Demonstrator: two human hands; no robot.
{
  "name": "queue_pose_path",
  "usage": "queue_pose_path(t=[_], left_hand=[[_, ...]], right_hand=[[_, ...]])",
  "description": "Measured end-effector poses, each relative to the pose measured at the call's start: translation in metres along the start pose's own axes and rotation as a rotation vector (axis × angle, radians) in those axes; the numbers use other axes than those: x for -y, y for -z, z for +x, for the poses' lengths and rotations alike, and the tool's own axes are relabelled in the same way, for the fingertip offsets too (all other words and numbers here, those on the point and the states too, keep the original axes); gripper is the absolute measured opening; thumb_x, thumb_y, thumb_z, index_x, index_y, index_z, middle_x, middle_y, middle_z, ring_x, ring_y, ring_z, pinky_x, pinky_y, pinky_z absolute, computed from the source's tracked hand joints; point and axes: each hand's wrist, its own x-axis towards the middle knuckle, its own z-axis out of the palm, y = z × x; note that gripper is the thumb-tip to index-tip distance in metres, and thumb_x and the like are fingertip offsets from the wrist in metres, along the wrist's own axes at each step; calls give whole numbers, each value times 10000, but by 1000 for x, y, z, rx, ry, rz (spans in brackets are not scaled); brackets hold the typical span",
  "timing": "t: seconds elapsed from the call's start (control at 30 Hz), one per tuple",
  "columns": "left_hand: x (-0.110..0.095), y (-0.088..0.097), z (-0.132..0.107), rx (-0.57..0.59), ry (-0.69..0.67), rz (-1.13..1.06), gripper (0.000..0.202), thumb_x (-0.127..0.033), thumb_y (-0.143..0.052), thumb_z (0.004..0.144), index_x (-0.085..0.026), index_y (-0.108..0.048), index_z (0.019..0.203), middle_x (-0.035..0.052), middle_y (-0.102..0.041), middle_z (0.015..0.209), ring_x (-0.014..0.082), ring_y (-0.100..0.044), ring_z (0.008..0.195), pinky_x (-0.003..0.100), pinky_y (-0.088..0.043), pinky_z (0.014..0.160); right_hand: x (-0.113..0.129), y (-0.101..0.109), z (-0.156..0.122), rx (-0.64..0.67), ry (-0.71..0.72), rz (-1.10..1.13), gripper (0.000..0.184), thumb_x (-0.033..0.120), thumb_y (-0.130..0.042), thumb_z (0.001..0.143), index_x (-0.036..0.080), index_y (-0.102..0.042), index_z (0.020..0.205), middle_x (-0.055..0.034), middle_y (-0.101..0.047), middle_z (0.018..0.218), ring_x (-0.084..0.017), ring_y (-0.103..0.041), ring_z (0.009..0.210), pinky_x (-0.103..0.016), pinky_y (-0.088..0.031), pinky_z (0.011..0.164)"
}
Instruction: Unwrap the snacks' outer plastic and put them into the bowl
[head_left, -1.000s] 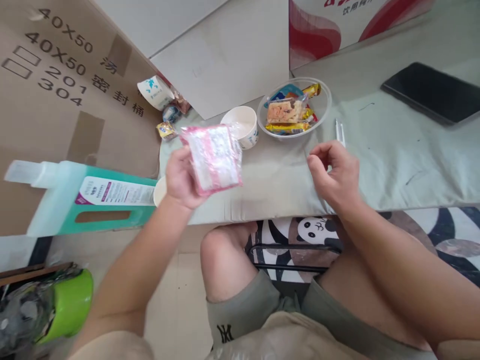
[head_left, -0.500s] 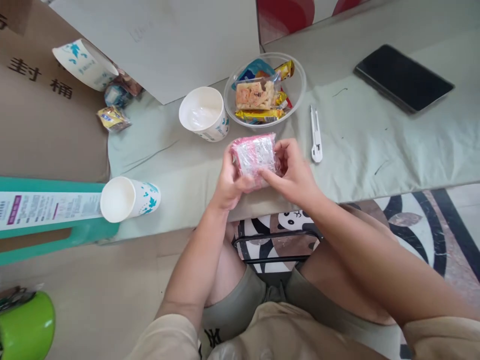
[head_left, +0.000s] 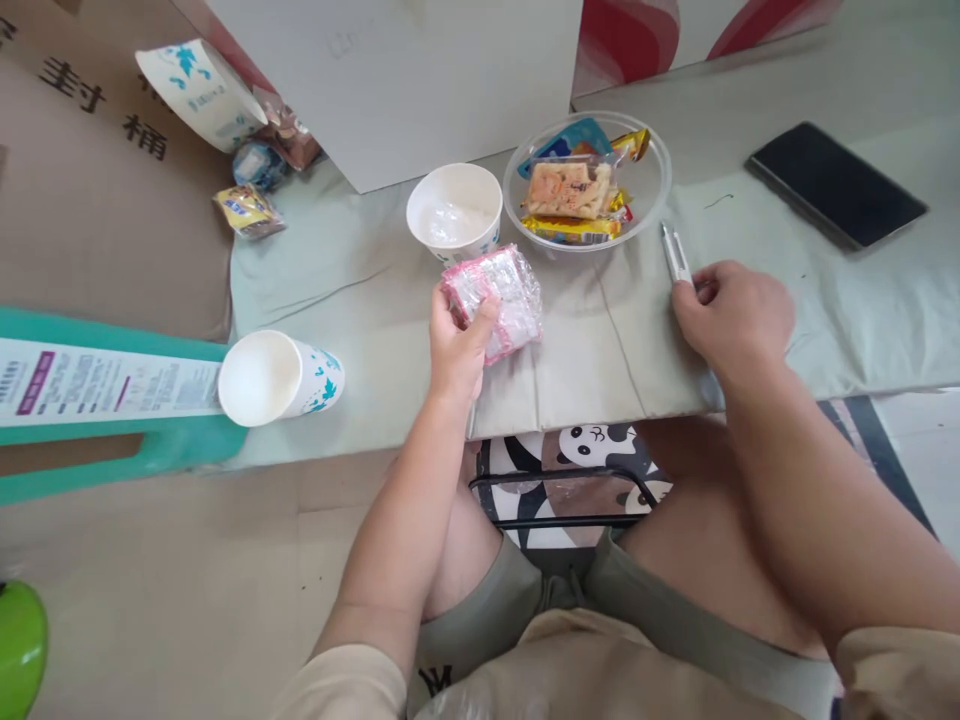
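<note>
My left hand (head_left: 461, 345) is closed on a pink-and-white packet (head_left: 499, 295) in clear crinkled plastic, thumb across its front. The packet is held over the cloth, just in front of a paper cup (head_left: 454, 208) with clear plastic inside. Over to the right, my right hand (head_left: 739, 312) has its thumb and fingers closed on a white utility knife (head_left: 676, 255); the knife's lower part is hidden by the hand. Beyond both hands sits a clear plastic bowl (head_left: 661, 185) of wrapped snacks, among them a packaged biscuit (head_left: 568, 190).
A second paper cup (head_left: 259, 380) lies tilted at the left edge, near a green-and-white carton (head_left: 112, 385). Another cup (head_left: 202, 95) and small wrapped snacks (head_left: 249, 210) rest by a cardboard box (head_left: 112, 230). A black phone (head_left: 838, 185) lies at the right; a white box (head_left: 450, 80) stands behind.
My right hand has let go of the packet and moved right onto the utility knife. My left hand alone keeps the packet. The view has shifted slightly left.
</note>
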Motion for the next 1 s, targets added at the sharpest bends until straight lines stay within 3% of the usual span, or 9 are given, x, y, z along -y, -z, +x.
queue_pose_path(t=[0.1, 0.2, 0.27, 0.33, 0.47, 0.57, 0.73, 0.87, 1.0], left_hand=[[3, 6, -3, -5, 8, 5, 652, -651, -850, 692, -293, -575, 1163, 65, -685, 1174, 272, -665, 1203, 409, -557, 1004], [4, 8, -5, -10, 32, -8, 650, -641, -853, 693, -287, -570, 1159, 71, -686, 1179, 280, -668, 1192, 411, -559, 997], [5, 7, -5, 8, 32, -7, 637, -643, -837, 715, -283, -567, 1165, 72, -679, 1193, 275, -666, 1184, 409, -554, 999], [6, 4, -4, 34, 2, 11, 625, -661, -805, 745, -278, -562, 1176, 69, -670, 1204, 263, -662, 1179, 402, -544, 1010], [11, -8, 0, 73, -100, 82, 617, -715, -712, 805, -276, -538, 1203, 66, -665, 1215, 237, -665, 1164, 380, -532, 1020], [13, -15, 1, 87, -176, 160, 586, -724, -648, 848, -271, -533, 1201, 65, -672, 1195, 224, -677, 1135, 368, -528, 1021], [15, -19, 1, 49, -250, 220, 521, -690, -606, 901, -270, -522, 1198, 48, -670, 1148, 199, -683, 1094, 346, -529, 1002], [17, -21, -3, 25, -294, 256, 507, -686, -577, 921, -269, -526, 1205, 46, -675, 1145, 198, -685, 1111, 341, -532, 1002], [15, -26, -11, -3, -341, 311, 519, -695, -552, 931, -267, -535, 1224, 49, -683, 1133, 219, -671, 1182, 354, -527, 1030]], right_hand=[[1, 12, -15, -15, -91, -41, 262, 222, -697, 746, 280, -504, 578, 9, -391, 545, -158, -184, 568, -383, -223, 653], [10, 23, -33, -67, -157, 34, 175, 206, -589, 770, 285, -561, 616, -8, -451, 569, -186, -326, 557, -392, -280, 655], [20, 23, -44, -57, -184, 304, 173, 210, -508, 788, 277, -584, 648, -32, -535, 592, -202, -447, 563, -382, -325, 609], [33, 14, -55, 75, -218, 652, 142, 226, -479, 795, 264, -579, 702, -25, -572, 568, -182, -481, 514, -340, -332, 516], [62, -13, -77, 563, -207, 1032, 118, 342, -491, 874, 244, -554, 858, 53, -476, 446, -134, -397, 401, -276, -302, 428], [81, -25, -90, 744, -114, 1088, 286, 491, -541, 924, 221, -568, 834, 52, -505, 488, -101, -432, 431, -245, -342, 456], [90, -28, -94, 694, -120, 1150, 419, 545, -737, 824, 258, -432, 835, 76, -588, 584, -85, -462, 414, -214, -321, 411], [87, -24, -93, 680, -88, 1061, 406, 632, -635, 872, 243, -529, 917, 104, -434, 480, -82, -319, 385, -223, -239, 382], [87, -23, -93, 691, -73, 899, 406, 613, -543, 907, 212, -585, 854, 59, -470, 529, -95, -402, 411, -255, -306, 421]])
